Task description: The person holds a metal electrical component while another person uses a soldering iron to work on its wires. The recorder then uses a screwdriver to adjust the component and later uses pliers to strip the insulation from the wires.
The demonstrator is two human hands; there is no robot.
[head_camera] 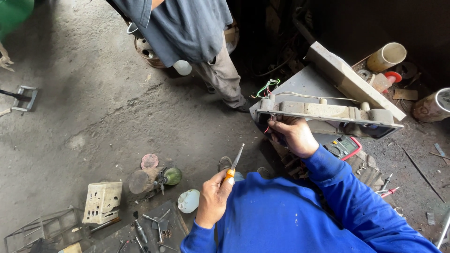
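Observation:
My left hand point(214, 197) is closed around the orange handle of a flat-blade screwdriver point(234, 164), its blade pointing up and away from me. My right hand point(291, 135) reaches under the front edge of a grey, dirty appliance casing point(328, 112) and grips something dark there; a bit of red wire shows by the fingers. What exactly the fingers hold is hidden. Green and white wires point(267, 87) stick out behind the casing. Both my sleeves are bright blue.
Another person in a grey shirt and trousers point(220, 70) stands close behind the casing. A multimeter with a red edge point(344, 146) lies right of my right arm. Loose tools point(150, 225), a white perforated block point(101, 201) and pipes point(386, 56) litter the concrete floor.

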